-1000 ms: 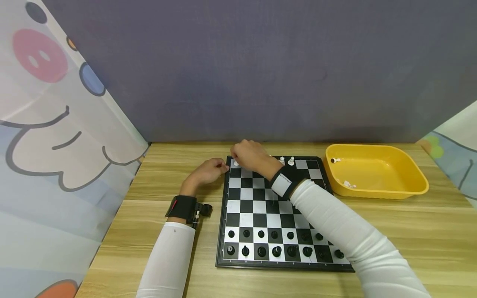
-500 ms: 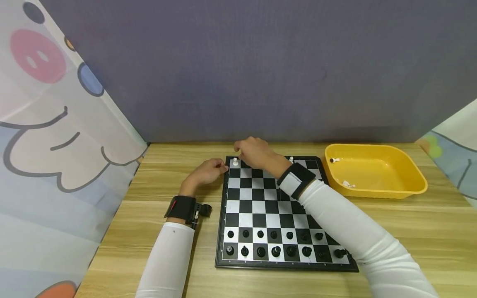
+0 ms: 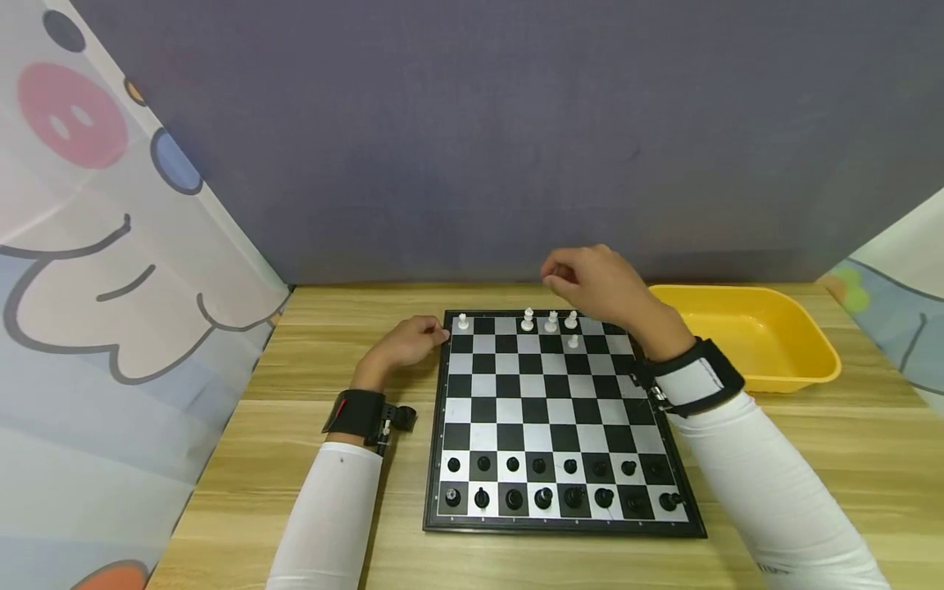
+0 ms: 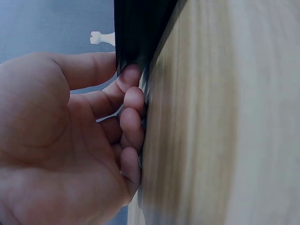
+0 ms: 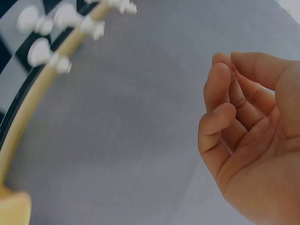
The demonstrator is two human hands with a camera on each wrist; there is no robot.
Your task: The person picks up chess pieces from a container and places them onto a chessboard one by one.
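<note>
A chessboard lies on the table. My left hand is at its far left edge; in the left wrist view, thumb and curled fingers pinch the black board rim. A white rook stands on the corner square beside it. Several other white pieces stand in the back row, among them a crowned piece, with a white pawn in front. Above the board's far right part hangs my right hand. In the right wrist view its fingers are loosely bent and hold nothing.
Two rows of black chess pieces stand along the board's near side. A yellow tray sits right of the board, partly covered by the right forearm. A grey panel rises behind the table.
My right hand has moved from the white rook at the far left corner, rightward and up, leaving the rook standing. The left hand has stayed at the board's edge.
</note>
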